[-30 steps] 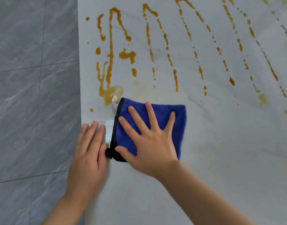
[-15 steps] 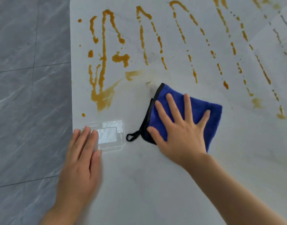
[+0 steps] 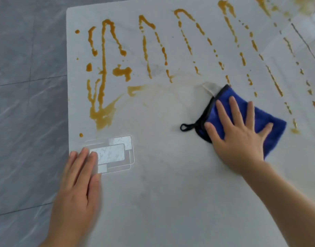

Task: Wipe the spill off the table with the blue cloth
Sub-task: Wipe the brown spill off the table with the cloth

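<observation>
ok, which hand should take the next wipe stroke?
Right. The right hand already presses flat on the blue cloth beside unwiped streaks; the left hand rests flat at the table edge.

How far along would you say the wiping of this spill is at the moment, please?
Early on. Done: a faintly smeared patch of the table beside the cloth looks wiped. In hand: the right hand presses flat on the blue cloth, while the left hand rests flat near the table's edge. Left: most of the orange spill, including the thick streaks on the left and the dotted lines further along.
</observation>
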Action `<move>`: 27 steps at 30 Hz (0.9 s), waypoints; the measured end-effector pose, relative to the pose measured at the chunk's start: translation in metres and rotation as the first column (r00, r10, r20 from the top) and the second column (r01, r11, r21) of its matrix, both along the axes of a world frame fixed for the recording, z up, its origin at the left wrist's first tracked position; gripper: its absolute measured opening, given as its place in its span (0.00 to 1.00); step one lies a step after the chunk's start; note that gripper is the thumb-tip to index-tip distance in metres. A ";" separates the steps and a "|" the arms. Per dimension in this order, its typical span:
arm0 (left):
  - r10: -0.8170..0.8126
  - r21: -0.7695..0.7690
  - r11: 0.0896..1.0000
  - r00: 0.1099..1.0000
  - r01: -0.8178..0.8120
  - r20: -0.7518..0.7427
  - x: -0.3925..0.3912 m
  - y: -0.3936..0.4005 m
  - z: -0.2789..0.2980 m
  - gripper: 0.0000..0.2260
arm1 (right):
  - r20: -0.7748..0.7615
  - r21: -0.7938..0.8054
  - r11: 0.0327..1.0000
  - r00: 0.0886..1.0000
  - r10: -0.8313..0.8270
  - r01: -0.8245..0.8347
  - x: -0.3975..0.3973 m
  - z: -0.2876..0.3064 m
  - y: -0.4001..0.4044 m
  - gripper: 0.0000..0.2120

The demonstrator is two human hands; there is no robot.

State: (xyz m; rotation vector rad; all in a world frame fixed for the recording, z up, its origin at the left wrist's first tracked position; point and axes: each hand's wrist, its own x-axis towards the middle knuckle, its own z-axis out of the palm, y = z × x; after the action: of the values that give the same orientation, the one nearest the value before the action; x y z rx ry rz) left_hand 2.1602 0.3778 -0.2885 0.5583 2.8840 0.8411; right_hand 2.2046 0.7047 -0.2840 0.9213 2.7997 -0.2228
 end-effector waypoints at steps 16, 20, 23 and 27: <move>0.035 0.024 0.999 0.999 -0.034 -0.040 0.000 -0.006 -0.010 0.26 | 0.003 -0.020 0.986 0.986 -0.165 0.165 0.024 0.002 0.081 0.34; -0.012 -0.014 1.000 1.000 0.012 -0.027 -0.001 -0.003 -0.008 0.30 | 0.070 -0.038 0.995 0.993 -0.091 0.094 0.061 0.004 0.039 0.35; 0.004 -0.007 1.000 0.999 -0.004 -0.032 -0.001 -0.005 -0.010 0.29 | 0.111 -0.017 0.999 0.993 0.048 -0.046 0.056 0.001 0.024 0.36; 0.021 0.001 1.000 0.999 -0.021 -0.044 -0.001 -0.006 -0.012 0.27 | 0.011 -0.025 1.000 1.000 -0.002 0.002 0.025 0.002 0.058 0.35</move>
State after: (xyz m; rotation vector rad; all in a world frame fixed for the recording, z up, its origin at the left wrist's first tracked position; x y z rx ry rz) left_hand 2.1590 0.3720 -0.3007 0.5549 2.9342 0.8422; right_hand 2.2296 0.7623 -0.2824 0.9166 2.7799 -0.2515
